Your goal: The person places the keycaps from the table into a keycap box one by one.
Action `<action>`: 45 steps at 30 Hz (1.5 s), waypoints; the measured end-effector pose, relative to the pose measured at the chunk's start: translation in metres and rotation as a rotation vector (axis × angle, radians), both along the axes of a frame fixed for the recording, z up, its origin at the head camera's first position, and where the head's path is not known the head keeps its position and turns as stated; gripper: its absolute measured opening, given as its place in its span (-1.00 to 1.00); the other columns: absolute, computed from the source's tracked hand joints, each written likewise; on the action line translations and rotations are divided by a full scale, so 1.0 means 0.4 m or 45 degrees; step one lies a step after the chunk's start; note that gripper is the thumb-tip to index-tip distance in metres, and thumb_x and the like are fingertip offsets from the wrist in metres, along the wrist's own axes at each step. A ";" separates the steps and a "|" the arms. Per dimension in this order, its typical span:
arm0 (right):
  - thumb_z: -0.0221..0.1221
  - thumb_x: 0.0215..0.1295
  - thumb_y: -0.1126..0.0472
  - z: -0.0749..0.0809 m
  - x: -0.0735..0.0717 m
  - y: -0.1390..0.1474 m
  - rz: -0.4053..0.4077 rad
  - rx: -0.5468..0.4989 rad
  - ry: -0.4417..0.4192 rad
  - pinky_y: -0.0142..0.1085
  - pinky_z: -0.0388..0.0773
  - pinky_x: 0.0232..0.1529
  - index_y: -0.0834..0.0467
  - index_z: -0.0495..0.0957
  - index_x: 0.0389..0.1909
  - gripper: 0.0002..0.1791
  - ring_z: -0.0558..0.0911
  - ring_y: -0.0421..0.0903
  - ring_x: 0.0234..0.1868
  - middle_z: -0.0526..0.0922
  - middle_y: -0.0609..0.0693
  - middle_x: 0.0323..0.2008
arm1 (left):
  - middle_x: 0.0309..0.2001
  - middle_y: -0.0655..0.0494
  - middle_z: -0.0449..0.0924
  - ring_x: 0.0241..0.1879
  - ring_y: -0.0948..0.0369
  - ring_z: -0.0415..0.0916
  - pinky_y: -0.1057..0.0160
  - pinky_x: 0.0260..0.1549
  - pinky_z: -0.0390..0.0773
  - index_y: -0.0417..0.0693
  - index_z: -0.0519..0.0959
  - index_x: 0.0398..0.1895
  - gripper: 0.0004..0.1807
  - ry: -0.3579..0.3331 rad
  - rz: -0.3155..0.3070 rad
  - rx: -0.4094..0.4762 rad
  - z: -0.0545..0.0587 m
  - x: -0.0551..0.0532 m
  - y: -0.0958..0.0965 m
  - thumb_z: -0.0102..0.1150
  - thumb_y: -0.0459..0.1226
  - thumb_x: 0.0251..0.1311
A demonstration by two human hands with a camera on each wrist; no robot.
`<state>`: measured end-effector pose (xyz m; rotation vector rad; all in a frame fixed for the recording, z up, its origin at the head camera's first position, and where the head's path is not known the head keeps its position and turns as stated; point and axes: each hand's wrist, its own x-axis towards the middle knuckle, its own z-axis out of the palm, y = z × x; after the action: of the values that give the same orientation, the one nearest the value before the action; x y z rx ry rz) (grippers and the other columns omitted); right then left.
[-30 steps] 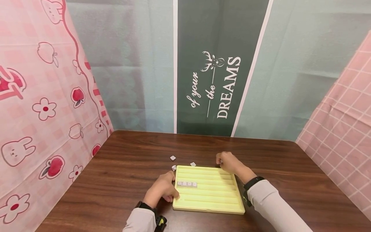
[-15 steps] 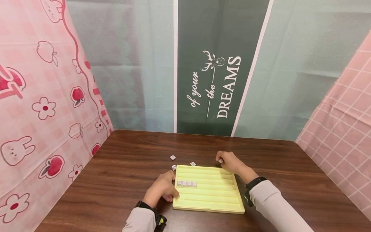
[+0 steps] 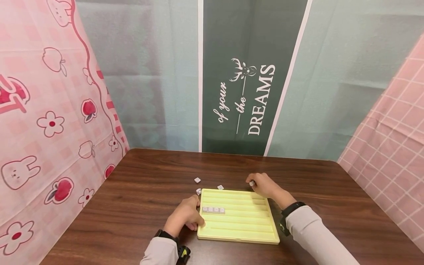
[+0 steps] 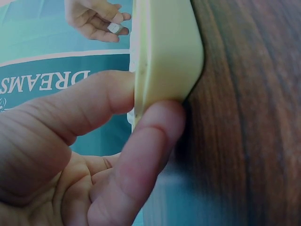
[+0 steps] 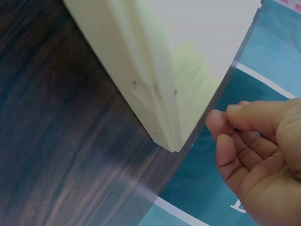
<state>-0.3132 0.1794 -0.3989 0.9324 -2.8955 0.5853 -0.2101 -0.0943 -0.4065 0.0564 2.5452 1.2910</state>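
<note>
My left hand point(image 3: 186, 214) grips the left rim of a shallow pale-yellow tray point(image 3: 238, 241) with long ridged rows. In the left wrist view its thumb and a finger point(image 4: 155, 127) pinch the tray's edge. Several white keycaps point(image 3: 213, 210) sit side by side in one row at the tray's left. Beyond the far right corner, my right hand point(image 3: 263, 185) has its fingers curled with a small white keycap point(image 3: 252, 183) in them. That same keycap point(image 4: 114, 28) shows among the fingers in the left wrist view; the right wrist view hides it.
Loose keycaps lie on the dark wooden table point(image 3: 149, 176) behind the tray: one farther back point(image 3: 197, 180), a white keycap point(image 3: 220, 187) by the far rim, and white pieces point(image 3: 198, 191) at the far left corner. Printed curtains point(image 3: 159, 92) hang around the table.
The keycap in my right hand shows more plainly now as the fingers shift slightly around it. The left hand, tray and loose keycaps stay where they were.
</note>
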 end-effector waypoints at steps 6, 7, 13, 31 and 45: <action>0.07 -0.04 0.46 0.005 0.005 0.003 0.041 -0.048 -0.029 -0.42 0.33 -0.61 0.29 0.55 -0.32 -0.79 0.35 -0.23 -0.58 0.55 -0.01 -0.44 | -0.70 -0.13 0.38 -0.83 0.14 0.41 0.24 -0.85 0.48 -0.28 0.24 -0.40 -0.49 -0.001 0.002 -0.003 -0.001 -0.001 0.002 0.32 -0.58 -0.48; 0.08 -0.04 0.45 0.006 0.007 0.003 0.039 -0.067 -0.045 -0.42 0.31 -0.61 0.29 0.56 -0.33 -0.80 0.33 -0.23 -0.59 0.55 -0.02 -0.45 | -0.69 -0.13 0.38 -0.83 0.14 0.41 0.24 -0.85 0.48 -0.28 0.24 -0.39 -0.49 -0.002 0.003 -0.003 -0.001 -0.001 0.002 0.32 -0.57 -0.48; 0.11 -0.01 0.45 0.012 0.022 -0.004 -0.034 -0.210 -0.202 -0.40 0.37 -0.59 0.35 0.53 -0.28 -0.78 0.38 -0.19 -0.55 0.54 0.01 -0.43 | -0.70 -0.13 0.38 -0.83 0.15 0.41 0.24 -0.85 0.48 -0.28 0.24 -0.40 -0.49 0.000 0.001 0.002 -0.002 -0.002 0.001 0.32 -0.57 -0.48; 0.14 -0.03 0.48 0.012 0.078 -0.036 -0.244 -0.646 -0.427 -0.27 0.48 -0.52 0.35 0.52 -0.33 -0.82 0.43 -0.09 -0.51 0.50 0.07 -0.48 | -0.72 -0.12 0.39 -0.83 0.15 0.41 0.25 -0.85 0.48 -0.28 0.24 -0.39 -0.49 0.001 0.000 0.000 -0.002 -0.001 0.001 0.31 -0.57 -0.48; 0.20 -0.06 0.41 -0.021 0.097 -0.042 -0.332 -0.850 -0.526 -0.24 0.49 -0.46 0.29 0.54 -0.34 -0.81 0.45 -0.07 -0.48 0.50 0.07 -0.50 | -0.73 -0.12 0.40 -0.85 0.16 0.40 0.25 -0.86 0.48 -0.28 0.24 -0.40 -0.49 0.003 -0.003 0.005 -0.005 -0.002 0.000 0.30 -0.57 -0.48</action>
<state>-0.2746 0.1627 -0.4073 0.3628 -2.7093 1.7269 -0.2108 -0.0943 -0.4084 0.0618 2.5443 1.2958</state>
